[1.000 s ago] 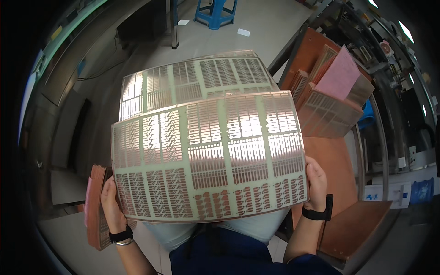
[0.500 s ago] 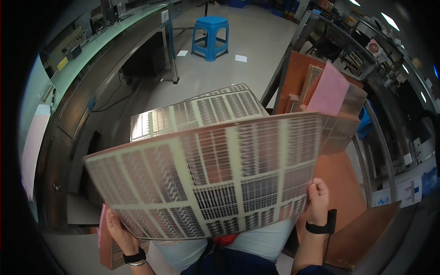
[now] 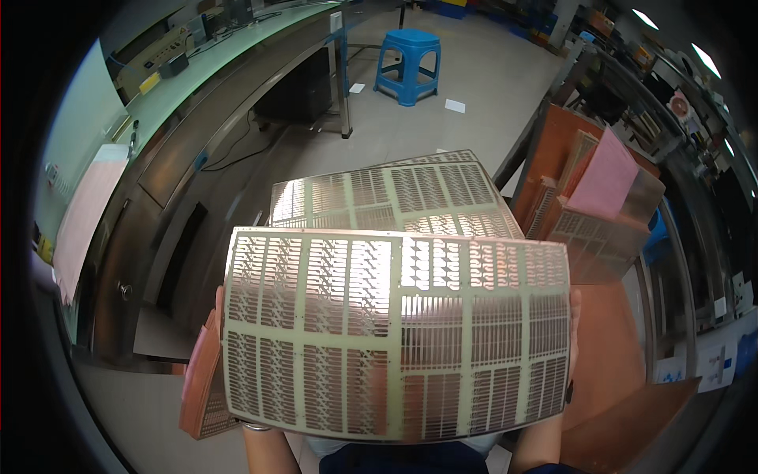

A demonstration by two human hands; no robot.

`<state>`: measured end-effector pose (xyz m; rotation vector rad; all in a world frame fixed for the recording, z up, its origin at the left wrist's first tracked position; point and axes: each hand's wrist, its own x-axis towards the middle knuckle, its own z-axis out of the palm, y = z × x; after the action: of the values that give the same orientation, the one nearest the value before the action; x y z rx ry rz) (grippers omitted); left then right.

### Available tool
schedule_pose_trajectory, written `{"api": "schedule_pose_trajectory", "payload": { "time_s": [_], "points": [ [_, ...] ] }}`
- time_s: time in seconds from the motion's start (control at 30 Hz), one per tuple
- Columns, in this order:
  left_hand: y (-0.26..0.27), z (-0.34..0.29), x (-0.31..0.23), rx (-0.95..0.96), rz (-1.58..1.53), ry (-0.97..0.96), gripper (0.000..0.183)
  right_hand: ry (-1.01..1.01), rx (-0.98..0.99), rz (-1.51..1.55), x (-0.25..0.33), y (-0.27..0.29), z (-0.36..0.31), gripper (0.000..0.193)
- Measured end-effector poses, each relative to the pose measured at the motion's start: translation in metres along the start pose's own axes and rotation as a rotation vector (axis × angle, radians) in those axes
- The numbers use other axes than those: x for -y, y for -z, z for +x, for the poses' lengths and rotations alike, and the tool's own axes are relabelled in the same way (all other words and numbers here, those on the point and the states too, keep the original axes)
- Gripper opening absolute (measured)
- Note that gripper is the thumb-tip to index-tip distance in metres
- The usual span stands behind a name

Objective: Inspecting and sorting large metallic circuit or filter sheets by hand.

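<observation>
A large, thin circuit board panel [image 3: 395, 340] with shiny copper traces and pale green strips is raised in front of me, its patterned face toward me. My left hand [image 3: 219, 300] grips the panel's left edge and my right hand [image 3: 576, 310] its right edge. Most of both hands is hidden behind the panel, with only bits of fingers showing at the sides. Just beyond it lie similar circuit board panels [image 3: 335, 193], one overlapping another, their near part covered by the held one.
At right, brown boards [image 3: 553, 130] lean with more panels and a pink sheet [image 3: 604, 174]. Another panel stack [image 3: 204, 395] stands low at left. A long workbench [image 3: 229, 59] runs along the left, pink paper [image 3: 91, 221] near it. Farther off is a blue stool [image 3: 408, 67].
The held panel has turned from a slanted, tilted pose to nearly level, facing me more squarely. Both hands have gone mostly behind its side edges. The surroundings have shifted rightward in view.
</observation>
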<state>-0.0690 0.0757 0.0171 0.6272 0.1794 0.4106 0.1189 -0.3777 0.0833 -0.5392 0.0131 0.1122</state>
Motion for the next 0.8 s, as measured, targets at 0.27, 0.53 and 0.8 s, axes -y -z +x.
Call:
{"api": "schedule_pose_trajectory", "payload": {
  "time_s": [0.27,0.53,0.8],
  "points": [
    [-0.04,-0.065,0.048,-0.058,0.386,-0.127,0.047,-0.518,0.152,-0.325,0.005,0.031,-0.003,0.043],
    [-0.163,-0.056,0.115,-0.097,-0.23,0.002,0.049,-0.346,0.129,-0.227,-0.052,-0.03,-0.032,0.042],
    [-0.142,-0.055,0.092,-0.134,0.112,0.127,0.056,-0.447,0.168,-0.297,-0.038,-0.003,-0.04,0.052]
  ]
}}
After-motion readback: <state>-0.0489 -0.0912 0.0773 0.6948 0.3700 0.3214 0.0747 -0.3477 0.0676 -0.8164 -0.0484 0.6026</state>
